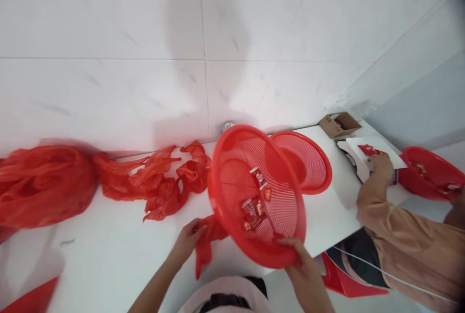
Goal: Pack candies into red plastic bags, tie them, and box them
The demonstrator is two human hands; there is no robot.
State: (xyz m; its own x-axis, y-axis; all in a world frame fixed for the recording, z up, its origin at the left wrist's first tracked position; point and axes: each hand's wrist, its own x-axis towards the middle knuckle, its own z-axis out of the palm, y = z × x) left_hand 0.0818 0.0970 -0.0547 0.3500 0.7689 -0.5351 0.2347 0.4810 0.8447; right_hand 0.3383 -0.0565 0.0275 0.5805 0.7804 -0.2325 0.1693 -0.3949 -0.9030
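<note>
My right hand [296, 255] grips the near rim of a red mesh plastic basket [227, 172], which is tilted above the table. Inside the basket lie a few small wrapped packets [252, 211], mostly red. My left hand [191, 238] is closed on a thin red plastic bag [205, 250] at the basket's left side. Part of this bag is hidden behind the basket. Several crumpled red plastic bags [163, 192] lie on the table to the left of the basket.
A second red basket [316, 163] sits behind on the white table [119, 250]. A large red bag bundle [47, 182] rests far left. On the right, a co-worker [417, 245] reaches over a scale [358, 158] beside a cardboard box [336, 129] and another red basket [417, 158].
</note>
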